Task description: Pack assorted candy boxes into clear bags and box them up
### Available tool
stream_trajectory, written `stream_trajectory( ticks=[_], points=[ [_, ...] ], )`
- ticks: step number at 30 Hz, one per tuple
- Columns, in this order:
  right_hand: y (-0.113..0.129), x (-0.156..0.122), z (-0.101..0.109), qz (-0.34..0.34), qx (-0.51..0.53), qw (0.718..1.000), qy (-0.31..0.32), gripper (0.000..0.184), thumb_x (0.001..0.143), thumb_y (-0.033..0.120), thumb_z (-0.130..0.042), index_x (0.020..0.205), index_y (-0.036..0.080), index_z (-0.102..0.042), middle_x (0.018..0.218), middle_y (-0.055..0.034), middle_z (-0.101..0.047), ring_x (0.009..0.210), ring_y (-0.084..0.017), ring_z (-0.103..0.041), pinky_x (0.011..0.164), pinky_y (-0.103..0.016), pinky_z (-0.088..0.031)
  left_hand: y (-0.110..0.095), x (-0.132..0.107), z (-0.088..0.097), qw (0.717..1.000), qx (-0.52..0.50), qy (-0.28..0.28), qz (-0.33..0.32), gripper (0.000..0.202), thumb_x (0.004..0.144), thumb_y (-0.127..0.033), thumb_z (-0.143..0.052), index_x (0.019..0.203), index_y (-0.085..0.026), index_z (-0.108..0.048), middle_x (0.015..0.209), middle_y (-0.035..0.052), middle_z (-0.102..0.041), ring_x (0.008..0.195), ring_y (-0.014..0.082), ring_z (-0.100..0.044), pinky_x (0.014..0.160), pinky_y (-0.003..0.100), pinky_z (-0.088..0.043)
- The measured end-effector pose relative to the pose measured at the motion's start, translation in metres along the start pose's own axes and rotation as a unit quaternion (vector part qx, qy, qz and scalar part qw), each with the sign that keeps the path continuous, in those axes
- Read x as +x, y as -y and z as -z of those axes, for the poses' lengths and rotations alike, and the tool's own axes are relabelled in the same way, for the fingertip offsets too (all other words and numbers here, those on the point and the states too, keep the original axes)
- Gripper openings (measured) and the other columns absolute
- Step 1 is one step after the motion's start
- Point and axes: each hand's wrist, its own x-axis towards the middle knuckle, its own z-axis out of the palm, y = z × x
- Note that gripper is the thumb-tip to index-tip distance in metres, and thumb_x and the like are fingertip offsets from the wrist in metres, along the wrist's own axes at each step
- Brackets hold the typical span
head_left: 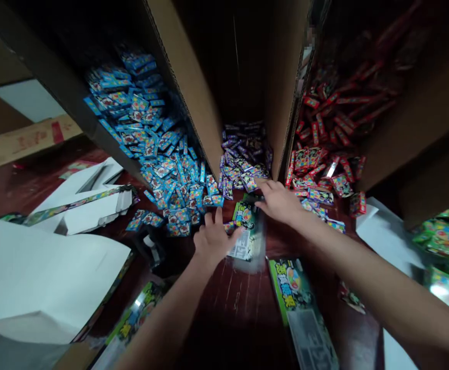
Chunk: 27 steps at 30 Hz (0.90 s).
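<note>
My left hand (212,237) and my right hand (280,203) both hold a small green printed box with a clear window (246,231) over the dark red floor; the box is blurred by motion. The left hand grips its left side, the right hand its far end. Just beyond lie heaps of small packets spilling from tipped cardboard cartons: blue packets (158,154) on the left, purple packets (242,162) in the middle, red packets (324,164) on the right.
A second green box (299,308) lies on the floor near my right forearm. White flattened cartons (35,272) sit at the left, another green box (135,313) by my left arm, green packs (444,257) at the far right.
</note>
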Motion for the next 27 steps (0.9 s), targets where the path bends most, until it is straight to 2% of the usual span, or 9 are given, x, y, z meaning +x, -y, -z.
stream_trajectory(
  ticks=[4, 9, 12, 16, 18, 20, 22, 24, 27],
  points=[
    [0.010, 0.080, -0.030, -0.029, -0.008, 1.000, 0.006, 0.079, 0.085, 0.037, -0.075, 0.151, 0.016, -0.037, 0.149, -0.0187, -0.047, 0.136, -0.035, -0.044, 0.107, -0.048, -0.043, -0.009, 0.004, -0.023, 0.999, 0.005, -0.032, -0.016, 0.083, 0.085, -0.049, -0.059, 0.155, -0.014, -0.032, 0.144, 0.0229, -0.046, 0.117, 0.0426, -0.057, 0.093, 0.050, -0.048],
    [0.015, 0.107, -0.046, -0.082, 0.005, 0.996, 0.017, 0.074, 0.091, 0.040, -0.066, 0.153, 0.018, -0.032, 0.146, -0.0212, -0.044, 0.128, -0.035, -0.053, 0.102, -0.048, -0.045, 0.005, -0.005, -0.021, 0.990, -0.029, -0.091, -0.100, 0.092, 0.073, -0.024, -0.066, 0.156, -0.016, -0.027, 0.148, 0.0189, -0.045, 0.126, 0.0383, -0.050, 0.105, 0.051, -0.041],
    [0.016, 0.091, -0.041, -0.080, 0.015, 0.996, 0.031, 0.069, 0.093, 0.036, -0.061, 0.155, 0.026, -0.032, 0.147, -0.0172, -0.041, 0.125, -0.034, -0.056, 0.100, -0.045, -0.047, 0.007, -0.014, -0.016, 0.989, -0.063, -0.066, -0.117, 0.100, 0.071, -0.024, -0.067, 0.159, -0.023, -0.018, 0.157, 0.0161, -0.037, 0.133, 0.0383, -0.046, 0.106, 0.054, -0.041],
    [0.015, 0.049, -0.032, -0.061, 0.019, 0.994, 0.092, 0.058, 0.089, 0.047, -0.063, 0.141, 0.025, -0.053, 0.143, -0.0144, -0.047, 0.118, -0.034, -0.061, 0.097, -0.045, -0.050, 0.006, -0.027, -0.019, 0.982, -0.112, 0.009, -0.151, 0.108, 0.075, -0.032, -0.070, 0.161, -0.027, -0.005, 0.166, 0.0164, -0.023, 0.143, 0.0401, -0.038, 0.108, 0.061, -0.038],
    [0.015, 0.027, -0.027, -0.068, 0.013, 0.990, 0.120, 0.063, 0.087, 0.055, -0.063, 0.139, 0.020, -0.056, 0.142, -0.0177, -0.049, 0.117, -0.038, -0.061, 0.096, -0.050, -0.051, 0.007, -0.028, -0.016, 0.979, -0.112, 0.039, -0.167, 0.114, 0.074, -0.040, -0.075, 0.161, -0.028, -0.004, 0.167, 0.0172, -0.019, 0.145, 0.0425, -0.036, 0.110, 0.065, -0.034],
    [0.016, 0.008, -0.023, -0.061, 0.005, 0.991, 0.117, 0.076, 0.085, 0.061, -0.064, 0.147, 0.020, -0.049, 0.152, -0.0192, -0.041, 0.130, -0.044, -0.051, 0.105, -0.057, -0.043, 0.012, -0.021, -0.004, 0.981, -0.090, 0.012, -0.169, 0.115, 0.073, -0.049, -0.079, 0.161, -0.026, -0.009, 0.167, 0.0193, -0.018, 0.146, 0.0446, -0.032, 0.113, 0.065, -0.030],
    [0.019, -0.007, -0.021, 0.023, 0.019, 0.992, 0.121, 0.091, 0.079, 0.060, -0.072, 0.155, 0.024, -0.037, 0.163, -0.0154, -0.029, 0.145, -0.045, -0.033, 0.114, -0.062, -0.032, 0.022, -0.003, 0.013, 0.985, -0.042, -0.058, -0.155, 0.109, 0.076, -0.053, -0.078, 0.160, -0.022, -0.016, 0.166, 0.0218, -0.018, 0.146, 0.0469, -0.029, 0.114, 0.064, -0.029],
    [0.026, -0.018, -0.023, 0.154, 0.054, 0.974, 0.157, 0.107, 0.067, 0.053, -0.085, 0.157, 0.028, -0.034, 0.166, -0.0109, -0.028, 0.150, -0.043, -0.025, 0.118, -0.061, -0.026, 0.033, 0.020, 0.031, 0.983, 0.026, -0.105, -0.149, 0.103, 0.077, -0.046, -0.080, 0.159, -0.020, -0.024, 0.166, 0.0220, -0.018, 0.146, 0.0488, -0.029, 0.114, 0.064, -0.029],
    [0.040, -0.029, -0.027, 0.278, 0.065, 0.937, 0.202, 0.111, 0.055, 0.034, -0.093, 0.153, 0.021, -0.043, 0.152, -0.0137, -0.051, 0.144, -0.039, -0.038, 0.121, -0.058, -0.024, 0.048, 0.053, 0.050, 0.978, 0.104, -0.082, -0.160, 0.089, 0.074, -0.028, -0.081, 0.152, -0.020, -0.040, 0.159, 0.0202, -0.035, 0.141, 0.0472, -0.037, 0.112, 0.062, -0.034]
  ],
)
